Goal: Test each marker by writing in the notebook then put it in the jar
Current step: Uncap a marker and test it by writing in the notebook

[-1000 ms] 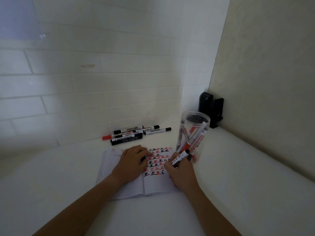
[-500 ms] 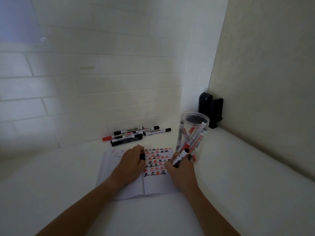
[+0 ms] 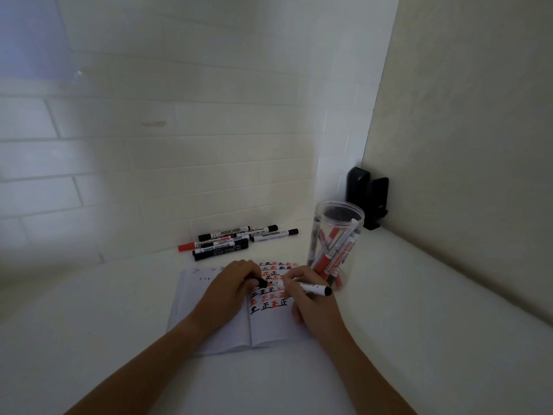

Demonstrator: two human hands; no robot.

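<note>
Marker about to be capped above the notebook [image 3: 227,330]

The cap [image 3: 262,283] is pinched by the left hand [image 3: 230,290], the marker [image 3: 305,287] is gripped by the right hand [image 3: 311,307]. Its long axis lies left-right, tip facing the cap; the jar [image 3: 336,235] stands just beyond the right hand.

Red and black ink on white, in a white corner

The notebook [image 3: 215,322] is white, its right page covered in rows of alternating red and black marks. White markers [image 3: 236,241] with black print lie at 12 o'clock from it, most black-capped, one red-capped. At 2 o'clock the clear jar [image 3: 336,241] holds white markers with red and black ends. The held marker [image 3: 311,288] is white with a black end; the cap [image 3: 262,283] is black.
</note>
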